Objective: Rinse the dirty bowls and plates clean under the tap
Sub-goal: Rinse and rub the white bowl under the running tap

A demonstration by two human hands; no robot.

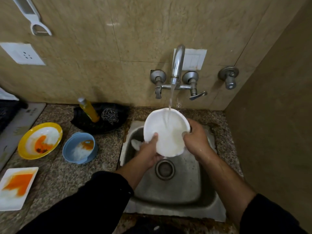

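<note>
tap (pixel 176 65) overhead (running), sink (pixel 177 188) front open

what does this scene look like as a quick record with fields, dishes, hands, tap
being rinsed: white plate, tilted over the sink
left hand: grips the plate's lower left rim
right hand: grips its right rim
tap: running onto the plate
still dirty on counter: yellow plate, blue bowl, square white plate

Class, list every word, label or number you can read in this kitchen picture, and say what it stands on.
Nothing can be read.
Grey mat: small dark marks, too blurred to read.
Yellow bottle: no label legible.
Socket: holes only, no text.
</note>
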